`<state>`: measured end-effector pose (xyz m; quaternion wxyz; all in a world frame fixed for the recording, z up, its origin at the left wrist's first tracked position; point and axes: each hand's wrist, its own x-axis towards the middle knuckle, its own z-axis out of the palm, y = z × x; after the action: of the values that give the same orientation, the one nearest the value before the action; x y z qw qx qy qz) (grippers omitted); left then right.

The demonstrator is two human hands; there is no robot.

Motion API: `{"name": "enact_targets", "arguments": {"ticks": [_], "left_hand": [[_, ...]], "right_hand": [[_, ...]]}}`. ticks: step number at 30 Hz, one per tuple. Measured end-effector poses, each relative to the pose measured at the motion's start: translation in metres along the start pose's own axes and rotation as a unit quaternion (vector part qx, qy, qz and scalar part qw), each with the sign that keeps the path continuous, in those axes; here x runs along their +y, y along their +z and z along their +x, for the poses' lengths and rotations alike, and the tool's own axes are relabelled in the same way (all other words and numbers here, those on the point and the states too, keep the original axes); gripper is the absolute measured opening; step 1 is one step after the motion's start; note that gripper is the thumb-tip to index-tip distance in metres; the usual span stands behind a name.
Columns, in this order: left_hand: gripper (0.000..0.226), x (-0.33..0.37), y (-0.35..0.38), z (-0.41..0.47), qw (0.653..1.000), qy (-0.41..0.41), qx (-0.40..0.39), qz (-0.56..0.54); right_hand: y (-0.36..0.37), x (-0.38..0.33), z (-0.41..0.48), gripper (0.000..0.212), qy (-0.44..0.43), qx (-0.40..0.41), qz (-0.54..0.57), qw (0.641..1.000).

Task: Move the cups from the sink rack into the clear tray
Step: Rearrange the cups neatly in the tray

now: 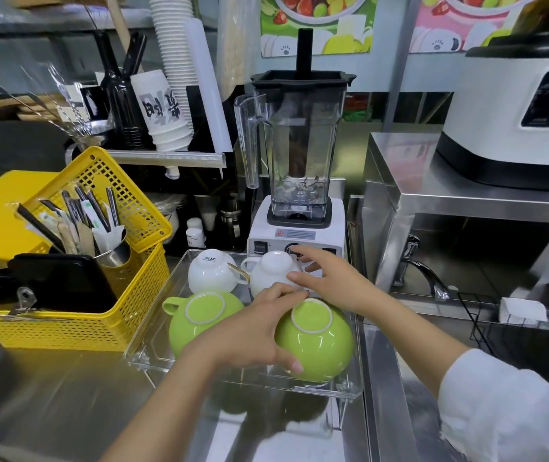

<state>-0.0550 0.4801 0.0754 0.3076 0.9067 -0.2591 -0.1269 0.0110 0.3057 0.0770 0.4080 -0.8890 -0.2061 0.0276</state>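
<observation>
Head view: 4 cups sit upside down in the clear tray [350, 390], 2 white at the back, 2 green in front. The left hand [249, 331] wraps the near-right green cup [316, 341], thumb low on its side, fingers over the foot ring, so this looks like the placing step. The right hand [330, 281] rests spread and loose on the back-right white cup [273, 271] (gripping nothing). Rim down, base up, axis vertical. Next, I'd judge: let go, check the sink rack [480, 321]
</observation>
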Motion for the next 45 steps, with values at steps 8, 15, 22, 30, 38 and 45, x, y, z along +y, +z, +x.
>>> {"name": "enact_targets", "arguments": {"ticks": [8,15,22,30,38,45], "left_hand": [[0.048,-0.004,-0.031,-0.035,0.973,0.026,0.229,-0.029],[0.039,-0.022,-0.047,-0.055,0.955,-0.002,0.294,-0.03],[0.036,-0.042,-0.046,-0.06,0.954,-0.043,0.297,-0.02],[0.063,-0.056,-0.06,-0.045,0.948,-0.082,0.306,0.022],[0.093,-0.074,-0.064,-0.022,0.967,-0.117,0.183,0.13],[0.095,-0.083,-0.064,-0.02,0.957,-0.132,0.198,0.165]], "right_hand": [[-0.02,0.002,-0.03,0.033,0.002,0.082,0.098,0.992],[-0.024,0.002,-0.049,0.029,0.002,0.044,0.09,0.995],[-0.02,-0.001,-0.043,0.025,-0.009,0.034,0.062,0.997],[-0.014,-0.028,-0.017,0.018,-0.11,0.048,-0.089,0.989],[0.033,-0.051,0.036,0.034,-0.194,-0.07,-0.403,0.891],[0.043,-0.045,0.045,0.043,-0.212,-0.131,-0.467,0.848]]}}
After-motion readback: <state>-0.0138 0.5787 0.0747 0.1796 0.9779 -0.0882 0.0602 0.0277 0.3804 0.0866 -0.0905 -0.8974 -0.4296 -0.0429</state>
